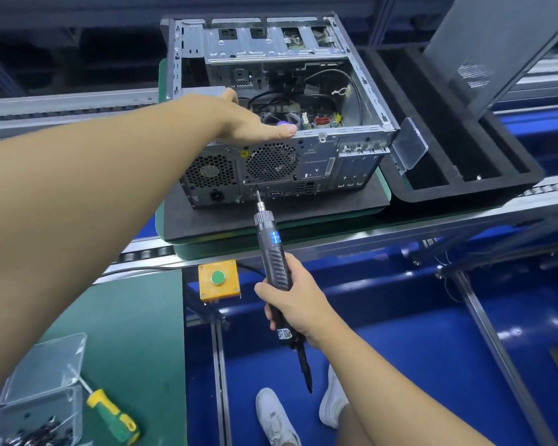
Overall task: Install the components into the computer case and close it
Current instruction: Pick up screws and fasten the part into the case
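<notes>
Arms stretch forward, left grip (248,120) resting open and flat on 1 computer case (322,156), right grip (298,305) wrapped round 1 electric screwdriver (271,239) whose tip meets its rear.

We see everything through one wide-angle camera worn on the head, facing forward and steeply down, near enough that the open computer case (318,156) fills the upper middle, the green bench (132,333) lies lower left and the shoes (276,416) sit at the bottom edge.
</notes>
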